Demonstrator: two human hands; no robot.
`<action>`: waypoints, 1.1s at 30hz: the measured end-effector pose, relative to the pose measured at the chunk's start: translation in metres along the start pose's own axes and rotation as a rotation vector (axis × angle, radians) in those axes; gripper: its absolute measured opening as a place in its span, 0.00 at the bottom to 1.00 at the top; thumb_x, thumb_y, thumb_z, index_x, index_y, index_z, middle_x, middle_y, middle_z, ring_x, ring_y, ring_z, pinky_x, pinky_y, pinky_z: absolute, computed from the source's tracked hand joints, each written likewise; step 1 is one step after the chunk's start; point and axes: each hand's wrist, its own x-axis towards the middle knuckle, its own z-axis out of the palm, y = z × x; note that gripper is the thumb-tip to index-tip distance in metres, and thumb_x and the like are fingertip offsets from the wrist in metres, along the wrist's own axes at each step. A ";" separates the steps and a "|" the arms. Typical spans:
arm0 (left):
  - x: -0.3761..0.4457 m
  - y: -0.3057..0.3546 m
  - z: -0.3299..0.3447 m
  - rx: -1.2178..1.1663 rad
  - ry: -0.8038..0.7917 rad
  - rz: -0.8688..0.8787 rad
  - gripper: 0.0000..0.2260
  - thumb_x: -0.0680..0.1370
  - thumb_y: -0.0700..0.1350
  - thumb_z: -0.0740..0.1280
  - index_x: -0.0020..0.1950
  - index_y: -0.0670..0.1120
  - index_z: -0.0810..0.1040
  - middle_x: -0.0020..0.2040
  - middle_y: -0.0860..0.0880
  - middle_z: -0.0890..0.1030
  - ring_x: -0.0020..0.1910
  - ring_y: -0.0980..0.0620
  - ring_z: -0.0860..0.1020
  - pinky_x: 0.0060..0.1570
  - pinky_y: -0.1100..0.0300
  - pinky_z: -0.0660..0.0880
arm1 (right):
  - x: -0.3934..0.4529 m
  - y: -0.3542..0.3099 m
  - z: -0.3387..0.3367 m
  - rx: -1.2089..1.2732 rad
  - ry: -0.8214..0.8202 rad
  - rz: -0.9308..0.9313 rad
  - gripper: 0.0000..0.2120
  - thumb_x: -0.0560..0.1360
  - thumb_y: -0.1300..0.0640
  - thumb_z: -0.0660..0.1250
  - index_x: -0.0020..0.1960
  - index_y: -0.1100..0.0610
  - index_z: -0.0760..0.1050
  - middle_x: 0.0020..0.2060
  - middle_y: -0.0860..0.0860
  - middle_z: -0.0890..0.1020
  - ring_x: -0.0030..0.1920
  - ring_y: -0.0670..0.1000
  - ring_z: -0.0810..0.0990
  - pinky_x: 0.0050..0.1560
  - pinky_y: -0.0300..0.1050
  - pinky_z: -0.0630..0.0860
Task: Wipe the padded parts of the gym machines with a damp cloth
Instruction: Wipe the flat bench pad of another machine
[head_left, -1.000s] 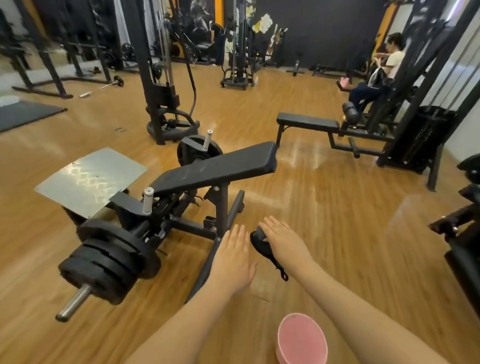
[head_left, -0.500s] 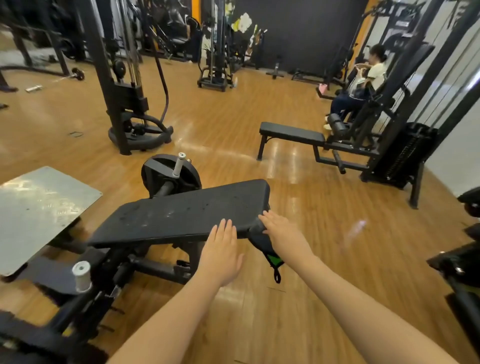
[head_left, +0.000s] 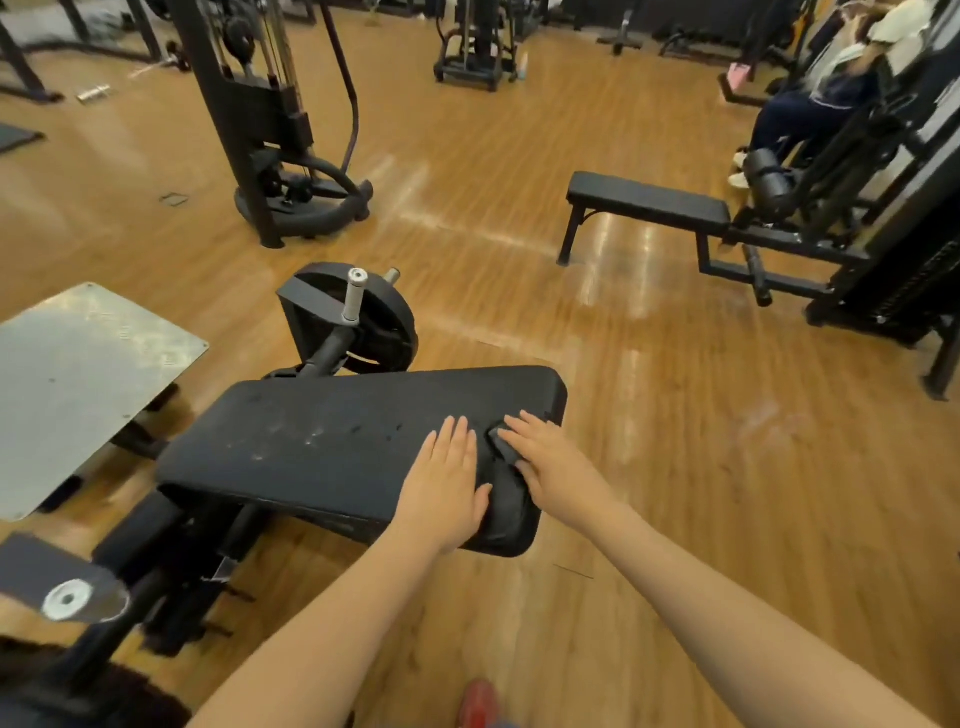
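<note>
Right hand (head_left: 550, 462), fingers flat, presses dark damp cloth (head_left: 503, 446) onto near end of long black padded bench pad (head_left: 322, 441). Left hand (head_left: 447, 483) flat beside it, steadying. Wiping just starting; next, sweep cloth toward far left end.

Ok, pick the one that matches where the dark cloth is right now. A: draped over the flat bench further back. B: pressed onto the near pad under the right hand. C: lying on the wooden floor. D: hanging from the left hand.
B: the right hand lies with straight fingers on the dark cloth, which sits on the near pad; the left hand rests flat on the pad beside it.
</note>
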 end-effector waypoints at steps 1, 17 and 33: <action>0.005 0.000 0.004 -0.014 -0.012 0.028 0.29 0.84 0.55 0.45 0.79 0.40 0.42 0.80 0.42 0.43 0.79 0.45 0.41 0.75 0.52 0.38 | -0.003 0.002 0.004 0.045 0.034 0.007 0.23 0.80 0.55 0.58 0.74 0.53 0.60 0.74 0.47 0.58 0.76 0.48 0.50 0.73 0.44 0.44; 0.024 -0.016 0.035 -0.350 -0.070 0.212 0.38 0.74 0.62 0.35 0.79 0.43 0.44 0.80 0.46 0.45 0.79 0.51 0.43 0.73 0.62 0.37 | 0.012 0.030 0.023 0.426 0.323 0.084 0.16 0.71 0.67 0.68 0.59 0.61 0.78 0.59 0.54 0.78 0.64 0.50 0.70 0.67 0.36 0.60; 0.028 -0.019 0.036 -0.284 -0.074 0.216 0.37 0.74 0.63 0.35 0.79 0.45 0.41 0.75 0.53 0.36 0.74 0.59 0.35 0.66 0.70 0.29 | 0.040 0.054 0.019 0.429 0.247 0.176 0.21 0.80 0.56 0.59 0.72 0.56 0.64 0.72 0.50 0.65 0.74 0.49 0.54 0.69 0.33 0.46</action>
